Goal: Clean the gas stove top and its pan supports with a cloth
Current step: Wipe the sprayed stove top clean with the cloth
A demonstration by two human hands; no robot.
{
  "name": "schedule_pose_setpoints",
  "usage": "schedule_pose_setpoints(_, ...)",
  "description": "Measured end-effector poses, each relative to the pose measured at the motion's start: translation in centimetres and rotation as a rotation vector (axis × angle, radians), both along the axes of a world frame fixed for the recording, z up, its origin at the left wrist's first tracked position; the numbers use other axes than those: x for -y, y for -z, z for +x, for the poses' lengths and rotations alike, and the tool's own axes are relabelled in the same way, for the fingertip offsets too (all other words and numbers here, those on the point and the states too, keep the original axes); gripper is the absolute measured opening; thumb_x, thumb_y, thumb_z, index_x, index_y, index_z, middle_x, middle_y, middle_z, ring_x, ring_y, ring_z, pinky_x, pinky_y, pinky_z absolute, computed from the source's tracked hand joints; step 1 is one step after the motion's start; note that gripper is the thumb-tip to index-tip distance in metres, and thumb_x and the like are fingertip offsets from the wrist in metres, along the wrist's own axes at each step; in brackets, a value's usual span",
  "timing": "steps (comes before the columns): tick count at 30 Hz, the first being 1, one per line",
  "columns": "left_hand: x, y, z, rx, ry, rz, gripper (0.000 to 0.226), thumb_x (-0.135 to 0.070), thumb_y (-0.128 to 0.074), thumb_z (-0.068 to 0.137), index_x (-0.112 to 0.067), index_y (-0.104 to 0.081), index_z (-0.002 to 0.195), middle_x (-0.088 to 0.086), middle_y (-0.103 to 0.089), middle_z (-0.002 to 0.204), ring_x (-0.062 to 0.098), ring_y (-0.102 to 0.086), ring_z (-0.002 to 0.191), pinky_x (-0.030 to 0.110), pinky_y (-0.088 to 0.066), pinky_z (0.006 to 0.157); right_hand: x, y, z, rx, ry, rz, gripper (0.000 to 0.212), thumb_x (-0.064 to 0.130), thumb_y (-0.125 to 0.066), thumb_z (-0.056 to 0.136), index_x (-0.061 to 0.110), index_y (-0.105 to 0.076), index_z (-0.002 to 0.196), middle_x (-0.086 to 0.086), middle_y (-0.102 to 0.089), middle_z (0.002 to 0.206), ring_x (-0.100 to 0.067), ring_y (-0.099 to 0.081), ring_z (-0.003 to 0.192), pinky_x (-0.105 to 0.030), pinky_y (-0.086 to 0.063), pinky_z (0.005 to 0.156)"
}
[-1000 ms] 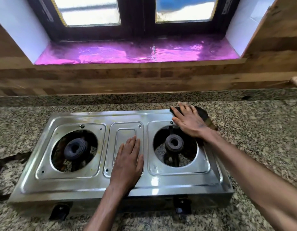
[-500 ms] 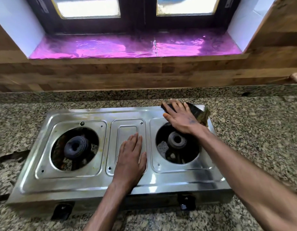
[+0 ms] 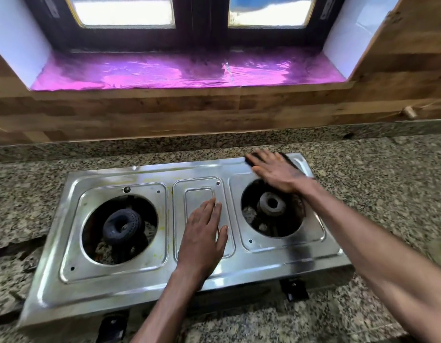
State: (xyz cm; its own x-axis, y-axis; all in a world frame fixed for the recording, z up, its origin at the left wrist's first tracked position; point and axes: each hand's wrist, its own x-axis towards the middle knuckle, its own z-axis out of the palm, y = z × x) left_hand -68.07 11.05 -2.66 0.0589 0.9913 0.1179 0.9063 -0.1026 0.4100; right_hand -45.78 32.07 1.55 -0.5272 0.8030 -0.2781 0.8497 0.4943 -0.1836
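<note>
Your right hand (image 3: 279, 170) presses the soft, limp cloth (image 3: 287, 158) flat-fingered on the stove top (image 3: 145, 290) far-right corner, left hand (image 3: 202, 233) flat mid-panel; bunch the cloth to hold.

Two burners (image 3: 122, 225); two hands (image 3: 202, 233); perhaps one cloth (image 3: 290, 158)

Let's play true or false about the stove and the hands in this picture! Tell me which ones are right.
1. The left hand lies flat on the middle panel of the stove. True.
2. The right hand presses a dark cloth at the stove's front left corner. False: it is at the back right corner.
3. Pan supports sit over both burners. False: the left burner and right burner are bare.
4. Yellowish stains show around the left burner's opening. True.
5. The stove stands on a wooden table. False: it stands on a speckled stone counter.
</note>
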Motion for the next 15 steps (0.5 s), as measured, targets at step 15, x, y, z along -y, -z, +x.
schedule_pose_setpoints(15, 0.0, 0.1, 0.2, 0.022, -0.018, -0.003, 0.059, -0.04, -0.04, 0.098, -0.019, -0.03, 0.153, 0.0, -0.02, 0.162, 0.015, -0.014, 0.149, 0.033, -0.01, 0.121, 11.2, 0.2, 10.6, 0.097, 0.144, 0.036, 0.076, 0.081, 0.009, 0.082, 0.05, 0.011, 0.152, 0.003, 0.026, 0.16, -0.017, 0.025, 0.149, -0.045, 0.009, 0.123)
